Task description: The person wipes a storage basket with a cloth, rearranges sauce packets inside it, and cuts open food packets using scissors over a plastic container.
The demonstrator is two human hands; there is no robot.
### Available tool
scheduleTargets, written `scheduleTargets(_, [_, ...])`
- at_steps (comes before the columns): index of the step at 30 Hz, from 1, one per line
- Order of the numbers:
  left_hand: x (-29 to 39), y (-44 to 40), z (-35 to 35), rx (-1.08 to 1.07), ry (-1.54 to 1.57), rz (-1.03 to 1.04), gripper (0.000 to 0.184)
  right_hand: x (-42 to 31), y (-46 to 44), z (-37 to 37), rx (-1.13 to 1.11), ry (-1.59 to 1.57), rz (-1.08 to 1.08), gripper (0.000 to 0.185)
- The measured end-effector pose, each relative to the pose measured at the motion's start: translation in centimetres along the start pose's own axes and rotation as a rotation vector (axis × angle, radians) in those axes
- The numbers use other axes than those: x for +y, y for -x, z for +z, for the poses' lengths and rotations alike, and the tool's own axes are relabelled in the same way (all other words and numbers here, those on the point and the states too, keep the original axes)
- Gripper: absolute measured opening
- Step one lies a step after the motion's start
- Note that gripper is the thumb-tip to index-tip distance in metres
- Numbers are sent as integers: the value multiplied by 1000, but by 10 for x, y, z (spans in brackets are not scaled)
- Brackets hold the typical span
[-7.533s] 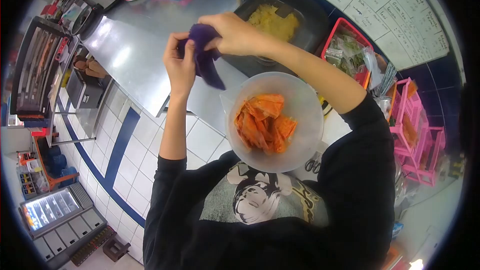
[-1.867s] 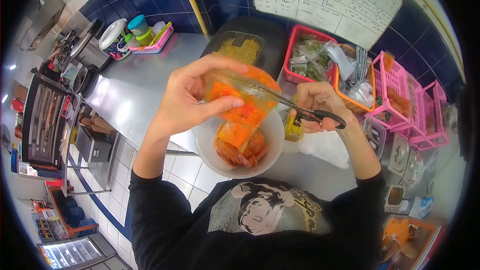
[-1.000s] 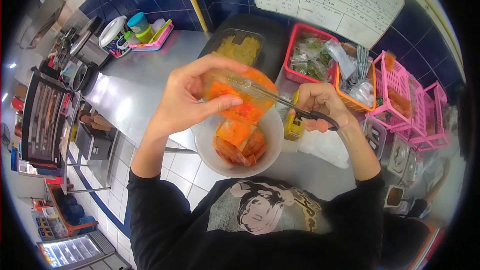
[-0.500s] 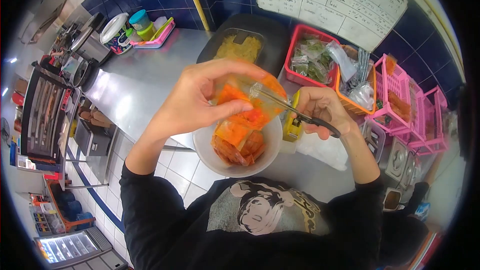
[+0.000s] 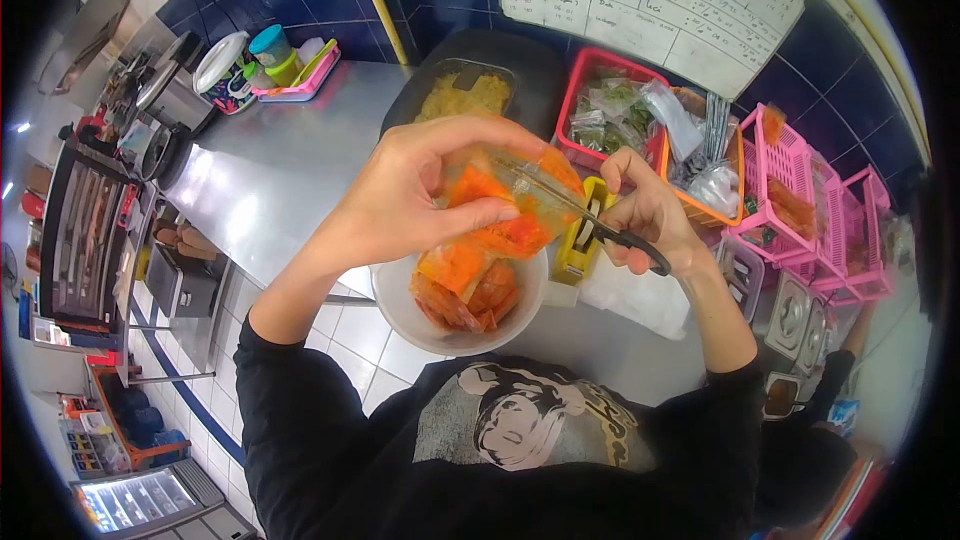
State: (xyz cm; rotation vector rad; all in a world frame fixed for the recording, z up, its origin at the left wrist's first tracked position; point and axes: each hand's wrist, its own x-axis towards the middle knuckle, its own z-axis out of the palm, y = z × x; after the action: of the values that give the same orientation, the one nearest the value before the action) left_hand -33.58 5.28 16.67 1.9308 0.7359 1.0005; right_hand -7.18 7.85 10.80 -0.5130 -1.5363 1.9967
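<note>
My left hand [image 5: 400,195] is closed on a clear plastic packet [image 5: 515,233] with orange contents, thumb in front and fingers behind. My right hand [image 5: 660,215] grips black-handled scissors [image 5: 640,241]; their blades lie across the packet's upper part. Whether the blades are cutting through the plastic I cannot tell. Below the packet stands a whitish bowl [image 5: 392,322] with several orange packets [image 5: 462,305] in it. A yellow tape dispenser [image 5: 577,252] stands between the bowl and my right hand.
Behind my hands is a black container [image 5: 535,70] with yellow food. Red [image 5: 568,140], orange [image 5: 735,215] and pink baskets [image 5: 800,215] line the right side. White plastic [image 5: 640,295] lies on the metal counter [image 5: 270,180]. Another person's sleeve [image 5: 825,390] shows at right.
The fingers of my right hand have lifted and spread a little around the scissors. My left hand keeps its hold on the packet. The whole view has shifted slightly.
</note>
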Motion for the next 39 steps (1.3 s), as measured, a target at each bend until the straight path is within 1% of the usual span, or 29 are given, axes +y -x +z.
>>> scheduleTargets(2, [1,-2,4,1,18,-7,43,0,1,-1,-12,-21,-5,60])
scheduleTargets(4, [3,-3,7,-51,-72,-67,43,0,1,-1,-23,-43,-12,59])
scheduleTargets(5, [5,-5,9,-70,-101,-87,43,1,1,0,-51,-5,-38,60])
scheduleTargets(7, [5,-9,11,-82,-74,-25,42,1,3,-2,-78,33,-66,60])
scheduleTargets(10, [3,-12,14,-61,-31,1,42,0,8,-7,-17,16,-51,64])
scheduleTargets(12, [3,-14,17,-87,-56,-3,43,-5,11,-5,30,11,37,70])
scheduleTargets(17, [7,-19,24,-133,-99,-57,43,-4,15,-3,32,-19,-30,72])
scheduleTargets(20, [6,-22,28,-89,8,-117,43,-2,20,-7,58,-15,-39,73])
scheduleTargets(23, [4,-28,35,-123,34,-58,43,0,22,-8,70,-22,-26,76])
scheduleTargets(25, [3,-32,40,-186,-50,2,42,2,25,-8,74,-25,-25,78])
scheduleTargets(27, [1,-35,43,-195,-28,1,42,3,30,-9,83,-97,-69,82])
scheduleTargets(29, [1,-37,47,-204,-4,-1,42,4,36,-12,89,-113,-44,83])
scheduleTargets(31, [1,-41,51,-235,11,-21,42,7,39,-16,94,-129,-18,85])
scheduleTargets(33, [2,-43,58,-247,38,-38,42,13,41,-17,64,-87,-118,90])
scheduleTargets(34, [2,-44,61,-257,64,-54,43,12,43,-15,67,-87,-118,90])
scheduleTargets(36, [-1,-47,62,-264,48,-61,43,8,47,-10,105,-248,-100,94])
scheduleTargets(38, [-1,-50,65,-273,32,-68,44,14,51,-14,130,-204,-119,95])
scheduleTargets(39, [0,-52,68,-245,113,-106,45,16,53,-17,153,-160,-136,96])
